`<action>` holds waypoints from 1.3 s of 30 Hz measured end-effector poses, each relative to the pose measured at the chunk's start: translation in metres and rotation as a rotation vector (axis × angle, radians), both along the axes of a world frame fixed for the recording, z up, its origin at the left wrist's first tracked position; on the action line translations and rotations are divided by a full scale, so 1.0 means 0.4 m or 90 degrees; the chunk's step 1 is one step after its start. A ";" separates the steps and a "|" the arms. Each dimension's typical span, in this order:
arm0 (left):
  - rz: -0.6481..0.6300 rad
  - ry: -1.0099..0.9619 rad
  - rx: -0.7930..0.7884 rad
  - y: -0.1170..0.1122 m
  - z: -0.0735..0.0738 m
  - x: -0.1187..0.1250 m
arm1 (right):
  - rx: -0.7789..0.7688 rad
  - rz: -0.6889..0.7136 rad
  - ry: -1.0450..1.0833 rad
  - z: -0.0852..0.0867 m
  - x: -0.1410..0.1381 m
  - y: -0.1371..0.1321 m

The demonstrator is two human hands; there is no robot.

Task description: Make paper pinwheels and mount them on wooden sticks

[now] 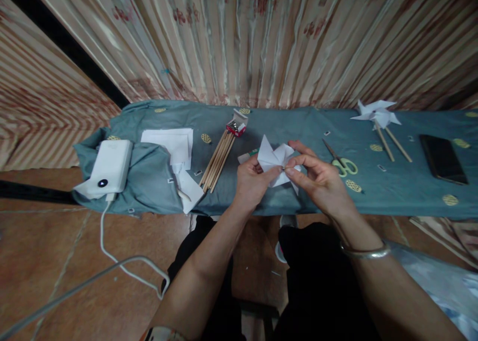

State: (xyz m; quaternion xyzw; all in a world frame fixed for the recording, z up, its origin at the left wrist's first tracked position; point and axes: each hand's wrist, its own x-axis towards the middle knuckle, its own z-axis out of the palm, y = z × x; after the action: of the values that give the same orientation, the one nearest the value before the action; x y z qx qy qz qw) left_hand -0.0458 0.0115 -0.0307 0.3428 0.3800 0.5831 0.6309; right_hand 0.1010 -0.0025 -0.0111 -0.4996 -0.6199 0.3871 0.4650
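Note:
A folded white paper pinwheel [275, 158] is held up over the front of the table between my two hands. My left hand [254, 182] grips it from the left, thumb near its centre. From the right, my right hand [316, 177] pinches at the centre with thumb and forefinger; a tiny dark spot shows there, too small to make out. Behind my left hand lies a small green and white item [248, 156], partly hidden. Scissors with pale green handles [344, 167] lie just right of my right hand.
Left of my hands lie wooden sticks [218, 162], an open small red box [236, 126] of metal bits, white paper sheets [181, 141] and a white power bank [112, 166] with a cable. Finished-looking pinwheels [377, 114] on sticks and a black phone [442, 160] lie right.

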 end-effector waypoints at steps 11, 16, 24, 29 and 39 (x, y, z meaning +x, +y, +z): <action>-0.004 -0.006 0.022 0.001 -0.003 0.001 | -0.019 0.004 0.014 0.001 0.002 0.002; -0.007 0.008 0.040 0.003 -0.007 0.000 | -0.032 -0.001 0.029 0.002 0.001 0.001; 0.003 0.071 0.074 0.005 -0.011 -0.002 | -0.088 -0.023 0.046 0.003 -0.007 -0.001; -0.012 0.082 0.076 0.003 -0.004 -0.009 | -0.107 -0.030 0.077 -0.007 -0.007 0.004; -0.023 0.058 0.081 0.007 -0.021 -0.017 | -0.145 -0.026 0.119 -0.023 -0.009 0.006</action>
State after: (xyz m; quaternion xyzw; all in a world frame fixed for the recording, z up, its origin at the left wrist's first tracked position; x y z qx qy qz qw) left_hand -0.0527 0.0144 -0.0389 0.4151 0.3639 0.5785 0.6005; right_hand 0.0973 0.0000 -0.0201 -0.5236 -0.5154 0.4902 0.4690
